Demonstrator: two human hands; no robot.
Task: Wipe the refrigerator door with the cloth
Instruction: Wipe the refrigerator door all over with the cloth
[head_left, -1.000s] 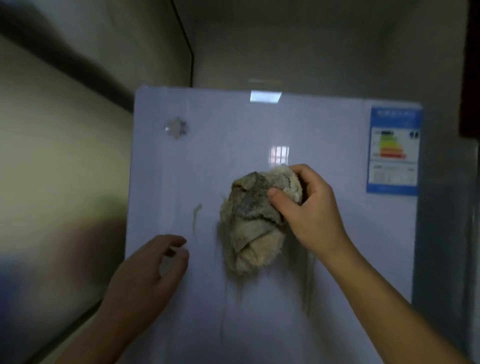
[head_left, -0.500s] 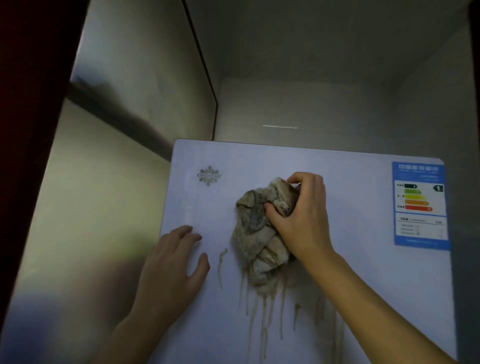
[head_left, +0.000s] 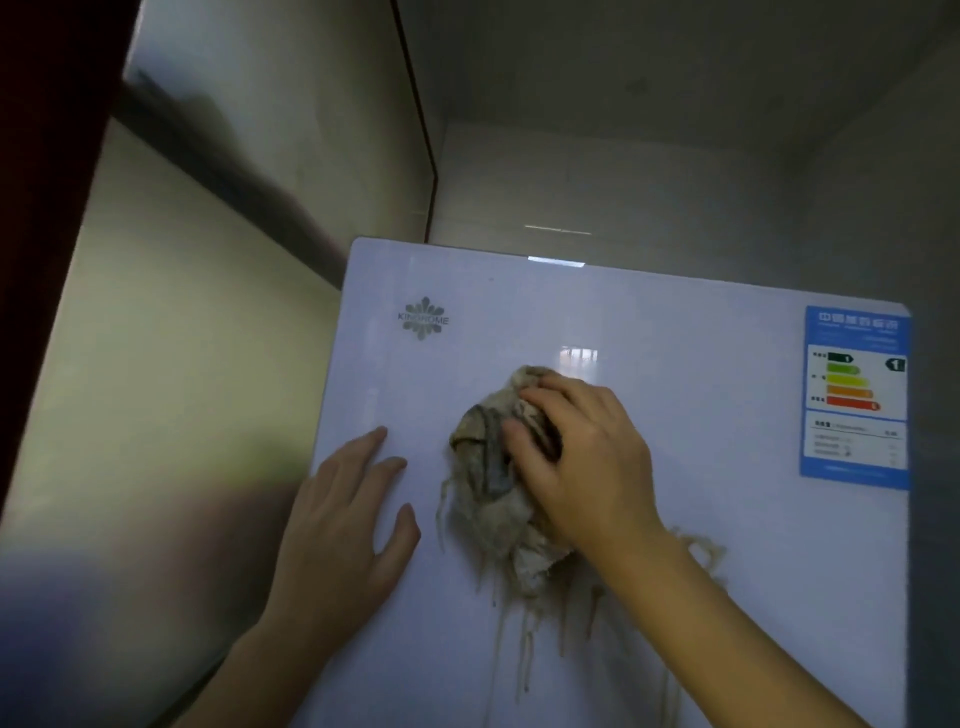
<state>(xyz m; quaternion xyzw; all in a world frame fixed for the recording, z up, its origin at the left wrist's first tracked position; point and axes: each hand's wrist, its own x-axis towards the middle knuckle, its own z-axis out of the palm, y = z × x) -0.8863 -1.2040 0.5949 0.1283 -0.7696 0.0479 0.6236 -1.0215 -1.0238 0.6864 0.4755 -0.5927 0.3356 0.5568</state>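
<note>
Both forearms reach up from the bottom edge to the white refrigerator door (head_left: 717, 545). Below the right wrist, thin brown streaks (head_left: 525, 652) run down the door from the lower end of the cloth.

The left hand (head_left: 337, 525) lies flat on the door near its left edge, fingers (head_left: 366, 448) straight and a little spread, thumb out to the side, holding nothing. Just beside that thumb, the right hand (head_left: 589, 462) grips a crumpled, dirty beige cloth (head_left: 485, 488) and presses it to the middle of the door. Its fingers (head_left: 553, 396) curl over the top of the wad and the thumb digs into its front.

Beyond the left fingertips, a silver KINGHOME logo (head_left: 423, 318) sits near the door's upper left corner. Well off past the right knuckles, a blue energy label (head_left: 856, 397) is stuck at the upper right corner. Grey alcove walls (head_left: 623, 182) rise behind the top edge of the door.
</note>
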